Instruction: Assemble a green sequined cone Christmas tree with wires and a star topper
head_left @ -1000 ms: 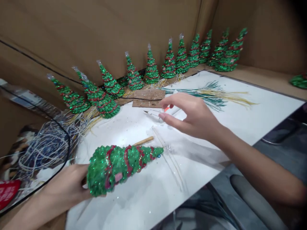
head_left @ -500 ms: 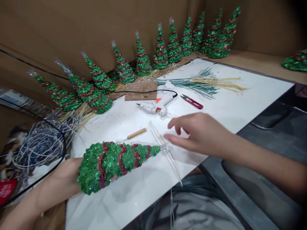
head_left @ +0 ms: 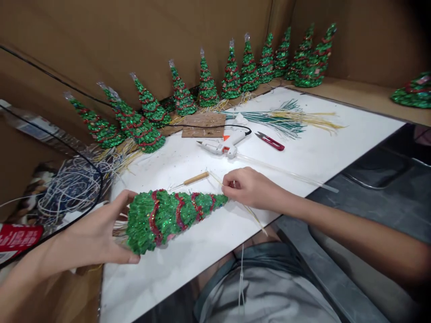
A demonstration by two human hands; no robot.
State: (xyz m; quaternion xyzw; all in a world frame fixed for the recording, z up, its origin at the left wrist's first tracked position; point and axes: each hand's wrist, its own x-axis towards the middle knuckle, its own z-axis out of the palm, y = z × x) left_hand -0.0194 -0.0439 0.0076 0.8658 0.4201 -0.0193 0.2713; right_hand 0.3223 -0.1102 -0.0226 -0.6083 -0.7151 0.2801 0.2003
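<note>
A glittery green Christmas tree (head_left: 168, 216) with red garland lies on its side above the white table. My left hand (head_left: 97, 233) grips its wide base, thumb on one side and fingers on the other; thin wires show at the base by the palm. At the pointed end, my right hand (head_left: 244, 186) is closed in a pinch around the tip, hiding the clear topper. Thin yellowish wires (head_left: 256, 220) stick out from under these fingers on both sides. A wooden-handled awl (head_left: 196, 178) lies just beyond the tree.
Behind lie a white glue gun (head_left: 217, 147), a clear glue stick (head_left: 286, 172), red snips (head_left: 270, 141), a grooved brown board (head_left: 204, 125) and green and yellow wires (head_left: 286, 117). Several finished trees (head_left: 208, 85) line the back. Tangled white wires (head_left: 72, 184) and a black cable (head_left: 63, 84) are left.
My right hand has come in from beside the tip and closed on it. The tree's base has shifted right and tilted, bringing my left thumb and fingers into sight.
</note>
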